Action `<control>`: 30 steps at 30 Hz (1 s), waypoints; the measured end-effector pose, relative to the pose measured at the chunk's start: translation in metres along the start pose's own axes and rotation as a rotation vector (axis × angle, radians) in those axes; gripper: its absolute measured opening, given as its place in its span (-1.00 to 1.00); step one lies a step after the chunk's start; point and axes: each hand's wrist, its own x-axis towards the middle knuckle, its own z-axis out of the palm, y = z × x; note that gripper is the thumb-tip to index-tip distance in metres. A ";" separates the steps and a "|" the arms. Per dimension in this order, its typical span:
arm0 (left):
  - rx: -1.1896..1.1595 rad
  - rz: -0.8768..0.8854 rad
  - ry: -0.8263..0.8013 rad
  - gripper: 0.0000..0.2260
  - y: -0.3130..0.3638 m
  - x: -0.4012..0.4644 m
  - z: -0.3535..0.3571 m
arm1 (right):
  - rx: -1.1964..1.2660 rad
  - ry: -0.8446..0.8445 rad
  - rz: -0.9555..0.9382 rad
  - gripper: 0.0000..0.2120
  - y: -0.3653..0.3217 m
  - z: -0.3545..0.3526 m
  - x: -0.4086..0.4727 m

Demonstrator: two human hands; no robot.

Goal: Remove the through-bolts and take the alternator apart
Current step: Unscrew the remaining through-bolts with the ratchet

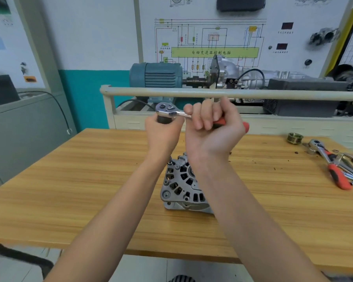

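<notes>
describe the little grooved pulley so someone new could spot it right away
Start at the wooden table and go to its far right corner. The pulley stands there alone, just left of the pile of red-handled tools. It is the only small, round, brass-coloured, ribbed part.

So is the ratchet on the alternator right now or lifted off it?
Lifted off. Both hands hold the ratchet in the air above the alternator, which sits alone on the table, untouched.
</notes>
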 end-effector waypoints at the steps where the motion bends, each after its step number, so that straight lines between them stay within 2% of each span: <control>1: -0.011 0.009 0.026 -0.70 0.000 -0.002 0.002 | -0.016 -0.026 -0.033 -0.50 0.003 -0.001 -0.006; 3: -0.018 0.024 0.048 -0.71 -0.001 -0.004 0.003 | -0.039 -0.038 -0.032 -0.50 0.002 -0.001 -0.005; 5: 0.015 0.047 0.016 -0.68 -0.001 -0.002 -0.001 | -0.035 0.016 0.053 -0.50 -0.005 0.001 0.011; 7: 0.040 0.077 -0.156 -0.69 -0.001 0.002 -0.009 | -0.025 0.101 0.204 -0.51 -0.014 0.005 0.033; 10: -0.006 0.113 -0.524 -0.75 0.001 0.010 -0.024 | 0.040 0.189 0.434 -0.52 -0.020 0.011 0.061; 13: 0.053 0.044 -0.680 -0.64 0.000 0.016 -0.028 | 0.076 0.185 0.476 -0.53 -0.020 0.012 0.070; 14: 0.078 0.013 -0.664 -0.59 -0.001 0.016 -0.027 | 0.071 0.173 0.464 -0.53 -0.020 0.012 0.068; 16: 0.111 -0.019 -0.531 -0.53 -0.004 0.014 -0.022 | 0.045 0.147 0.388 -0.52 -0.019 0.009 0.058; 20: 0.095 -0.038 -0.106 -0.63 -0.007 0.006 -0.006 | -0.024 -0.020 0.088 -0.51 -0.006 -0.003 0.017; 23: 0.041 0.002 0.020 -0.70 -0.010 0.000 0.000 | -0.094 -0.157 -0.073 -0.55 0.006 -0.009 -0.008; 25: 0.016 -0.004 0.035 -0.72 -0.009 -0.003 0.001 | -0.104 -0.184 -0.062 -0.54 0.004 -0.009 -0.006; 27: 0.025 0.005 -0.022 -0.65 -0.008 -0.001 -0.005 | -0.073 -0.136 0.053 -0.50 -0.005 -0.007 0.010; 30: -0.014 0.066 -0.397 -0.73 -0.003 0.005 -0.020 | -0.008 -0.024 0.377 -0.50 -0.021 -0.002 0.046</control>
